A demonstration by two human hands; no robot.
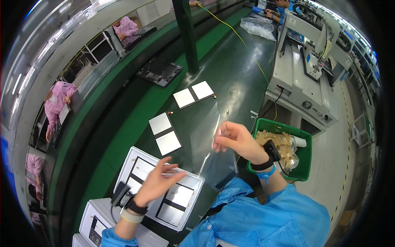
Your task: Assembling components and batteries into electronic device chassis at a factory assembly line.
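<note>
My left hand [161, 181] hovers with its fingers apart over a white tray [191, 204], holding nothing. Flat battery packs lie in that tray, one silver and black pack [175, 203] near its right side and another [137, 173] partly behind my hand. My right hand [238, 142] is pinched on a clear plastic sheet [222, 171], which hangs over the green bench and shows a glossy edge. Beyond the tray rest two more packs with silver-white cells and small wire connectors: a nearer one [166, 134] and a farther one [194, 95].
More white trays [91, 208] are stacked at lower left. A green bin [305, 164] of tan scraps stands right, below a grey machine [300, 82]. A dark laptop chassis [159, 71] lies beyond the packs, beside a post [186, 37]. People in pink sit along the left.
</note>
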